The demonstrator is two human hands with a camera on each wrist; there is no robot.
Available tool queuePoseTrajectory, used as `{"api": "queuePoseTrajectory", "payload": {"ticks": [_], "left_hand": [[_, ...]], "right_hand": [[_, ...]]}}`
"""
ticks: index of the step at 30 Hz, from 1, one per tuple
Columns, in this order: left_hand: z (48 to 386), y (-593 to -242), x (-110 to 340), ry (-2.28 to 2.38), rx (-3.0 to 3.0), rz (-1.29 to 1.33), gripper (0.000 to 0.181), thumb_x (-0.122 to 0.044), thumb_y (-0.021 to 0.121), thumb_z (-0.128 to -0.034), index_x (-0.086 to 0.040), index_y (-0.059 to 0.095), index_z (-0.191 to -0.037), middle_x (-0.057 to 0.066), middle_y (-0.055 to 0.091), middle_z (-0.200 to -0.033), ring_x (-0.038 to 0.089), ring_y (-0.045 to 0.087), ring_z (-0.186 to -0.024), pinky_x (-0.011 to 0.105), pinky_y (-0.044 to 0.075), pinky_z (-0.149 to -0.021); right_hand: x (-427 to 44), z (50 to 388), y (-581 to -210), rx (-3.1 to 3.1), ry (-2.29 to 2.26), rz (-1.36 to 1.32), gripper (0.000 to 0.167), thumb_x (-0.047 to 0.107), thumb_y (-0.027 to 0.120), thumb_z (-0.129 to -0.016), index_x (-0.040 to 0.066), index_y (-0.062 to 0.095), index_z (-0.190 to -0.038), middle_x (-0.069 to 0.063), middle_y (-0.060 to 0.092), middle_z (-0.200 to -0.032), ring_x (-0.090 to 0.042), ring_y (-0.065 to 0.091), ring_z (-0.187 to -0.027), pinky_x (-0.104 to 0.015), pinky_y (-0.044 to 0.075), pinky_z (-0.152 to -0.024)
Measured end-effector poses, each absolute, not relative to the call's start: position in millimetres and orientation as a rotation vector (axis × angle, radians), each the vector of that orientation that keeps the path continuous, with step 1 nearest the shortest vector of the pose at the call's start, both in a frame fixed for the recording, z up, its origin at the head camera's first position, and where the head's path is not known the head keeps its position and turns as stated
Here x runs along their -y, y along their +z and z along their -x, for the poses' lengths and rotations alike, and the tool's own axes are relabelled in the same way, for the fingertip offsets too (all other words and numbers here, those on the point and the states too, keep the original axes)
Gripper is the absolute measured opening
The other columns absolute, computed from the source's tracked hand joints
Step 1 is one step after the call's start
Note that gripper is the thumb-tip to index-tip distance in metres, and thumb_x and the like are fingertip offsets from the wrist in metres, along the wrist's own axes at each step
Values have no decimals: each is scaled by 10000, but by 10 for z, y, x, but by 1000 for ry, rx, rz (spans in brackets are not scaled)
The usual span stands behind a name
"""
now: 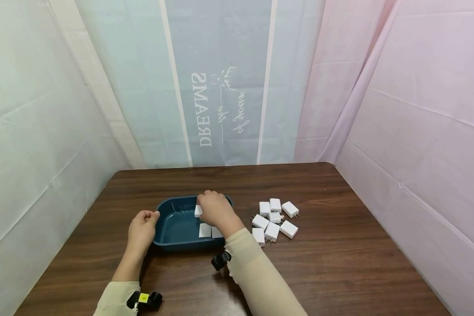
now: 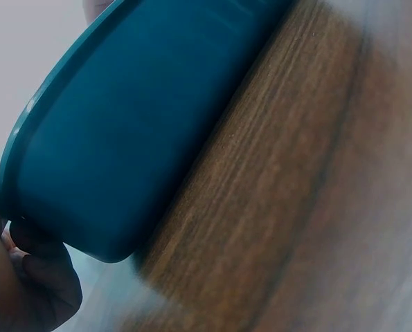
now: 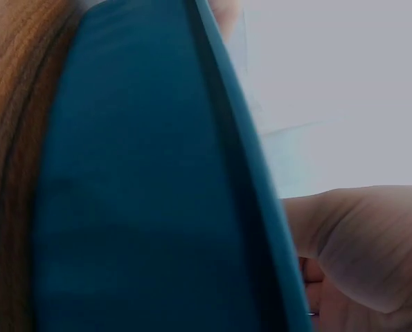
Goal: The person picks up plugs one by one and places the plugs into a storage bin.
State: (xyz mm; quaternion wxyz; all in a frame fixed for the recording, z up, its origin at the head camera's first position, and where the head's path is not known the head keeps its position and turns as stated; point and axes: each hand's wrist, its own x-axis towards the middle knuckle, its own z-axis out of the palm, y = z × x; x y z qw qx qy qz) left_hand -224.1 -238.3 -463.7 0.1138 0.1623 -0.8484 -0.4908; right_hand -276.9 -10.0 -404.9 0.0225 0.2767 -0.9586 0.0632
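A dark teal plastic tray (image 1: pixel 177 221) stands on the table, and in both wrist views its outer wall (image 2: pixel 115 138) fills much of the picture. My left hand (image 1: pixel 141 230) pinches the tray's left rim between thumb and fingers. Inside the tray's right part, my right hand (image 1: pixel 217 213) holds a white plug-in charger (image 1: pixel 198 211); its fingertips are largely hidden from the head view. Below that hand, two more white chargers (image 1: pixel 205 231) lie side by side near the tray's front wall. The right wrist view shows my right hand (image 3: pixel 372 256) beyond the rim, with its fingertips hidden.
To the tray's right, several white chargers (image 1: pixel 272 232) lie in a loose cluster on the brown wooden table (image 1: pixel 339 263), some with metal prongs showing. A printed curtain (image 1: pixel 229 109) hangs behind the table, with pale cloth on both sides.
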Motion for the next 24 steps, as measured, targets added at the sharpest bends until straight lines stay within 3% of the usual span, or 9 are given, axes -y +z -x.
{"api": "queuePoseTrajectory", "payload": {"ticks": [24], "left_hand": [[2256,-4652,2401,-1429,2498,-479,361,-343,506,-1082,2,592,-1147,83,529,-891,232,504,-846,317,412,-685]], "right_hand": [[289,2762,-4236,2962,105,-844,276,298,748,-955,219,715,-1217,-6,676,-1159,-189,658,-1019,-362,548,-904]]}}
